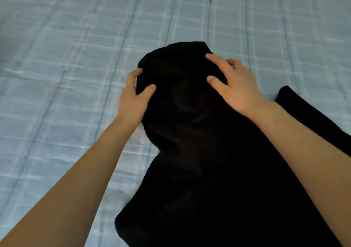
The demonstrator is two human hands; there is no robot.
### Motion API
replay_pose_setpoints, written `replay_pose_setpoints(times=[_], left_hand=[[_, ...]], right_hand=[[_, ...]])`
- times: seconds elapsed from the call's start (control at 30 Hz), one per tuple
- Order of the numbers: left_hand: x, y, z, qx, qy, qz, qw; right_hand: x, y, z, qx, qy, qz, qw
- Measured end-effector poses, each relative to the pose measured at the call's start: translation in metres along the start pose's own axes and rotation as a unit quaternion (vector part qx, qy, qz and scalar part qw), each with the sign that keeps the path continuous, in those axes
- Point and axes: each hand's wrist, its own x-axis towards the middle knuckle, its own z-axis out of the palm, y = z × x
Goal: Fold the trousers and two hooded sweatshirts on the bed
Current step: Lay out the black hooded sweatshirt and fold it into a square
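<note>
Hooded sweatshirt [199, 170], black, lies on the pale blue checked bed sheet [66, 76], running from the lower right of the frame up to its centre, hood end farthest from me. My left hand [133, 98] pinches the hood's left edge, thumb on top, fingers curled round it. My right hand [233, 87] rests spread on the hood's right side, fingers nearly straight, gripping nothing. Another black strip [313, 117] lies at the right edge.

A bed [66, 38] fills the view, covered by a pale blue sheet [284, 28] checked with lighter bands and thin darker stripes running from near to far. The cloth is lightly creased, more so at the left, under soft, even light.
</note>
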Motion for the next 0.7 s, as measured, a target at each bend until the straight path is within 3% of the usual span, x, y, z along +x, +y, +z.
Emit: replay_pose_setpoints(times=[0.07,0.1,0.17,0.27,0.33,0.5,0.7], left_hand=[[0.004,0.0,0.003,0.006,-0.09,0.03,0.995],[0.007,0.0,0.004,-0.002,-0.099,0.044,0.994],[0.01,0.01,-0.003,-0.056,-0.082,0.049,0.994],[0.018,0.021,-0.021,-0.105,-0.016,0.129,0.986],[0.023,0.018,-0.027,-0.109,0.014,0.15,0.983],[0.029,-0.008,-0.024,-0.079,-0.033,-0.001,0.996],[0.009,0.017,-0.034,-0.135,-0.03,0.042,0.99]], right_hand=[[0.03,0.001,0.004,0.055,-0.116,0.03,0.991],[0.041,0.003,0.004,0.083,-0.141,0.039,0.986],[0.054,0.002,0.0,0.137,-0.12,0.037,0.983],[0.068,-0.006,-0.016,0.257,-0.024,-0.008,0.966],[0.075,-0.006,-0.018,0.298,-0.005,0.0,0.955],[0.073,-0.007,0.007,0.238,-0.1,0.08,0.963],[0.073,-0.032,-0.015,0.298,-0.053,0.05,0.952]])
